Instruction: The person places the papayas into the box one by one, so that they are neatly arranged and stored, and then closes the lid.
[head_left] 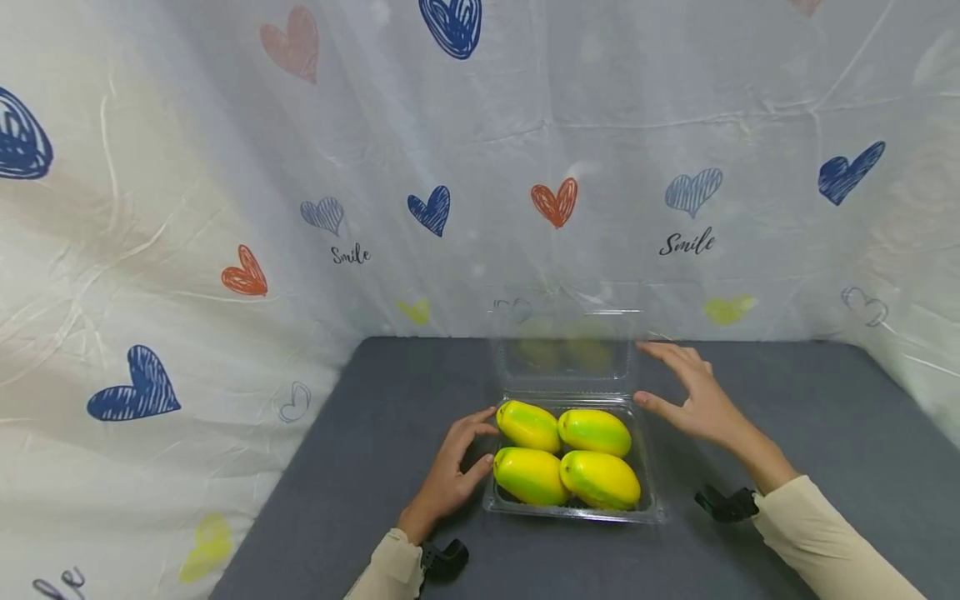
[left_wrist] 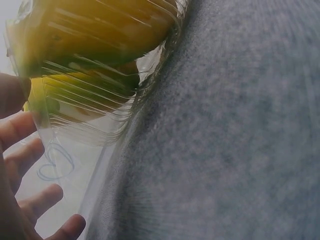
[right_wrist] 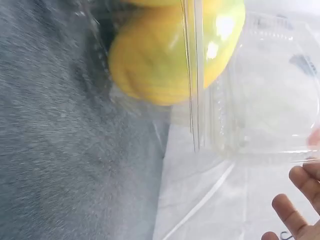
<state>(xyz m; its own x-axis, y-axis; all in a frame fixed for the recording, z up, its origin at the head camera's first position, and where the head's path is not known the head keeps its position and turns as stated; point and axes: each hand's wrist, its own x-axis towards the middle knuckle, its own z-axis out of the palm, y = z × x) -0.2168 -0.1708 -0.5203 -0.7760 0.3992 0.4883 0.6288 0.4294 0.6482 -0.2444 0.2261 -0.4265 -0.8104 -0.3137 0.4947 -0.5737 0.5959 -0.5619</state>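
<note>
A clear plastic clamshell box (head_left: 573, 515) stands on the table with its lid (head_left: 495, 358) raised at the back. Inside lie several yellow-green mangoes (head_left: 600, 479) in two rows. My left hand (head_left: 450, 471) is at the box's left side, fingers spread, with thumb and fingertips right at the rim. Seen from the left wrist, fingers (left_wrist: 42, 202) stretch along the clear wall. My right hand (head_left: 701, 400) reaches from the right, its fingertips at the lid's right edge and its thumb lower, near the hinge. In the right wrist view, loosely extended fingers (right_wrist: 290, 212) lie beside the lid's edge.
A grey cloth-covered table (head_left: 360, 467) carries the box. Behind it and along the left hangs a white curtain (head_left: 495, 150) printed with hearts and lettering. Dark wrist mounts (head_left: 727, 504) sit by both cream sleeves (head_left: 817, 533).
</note>
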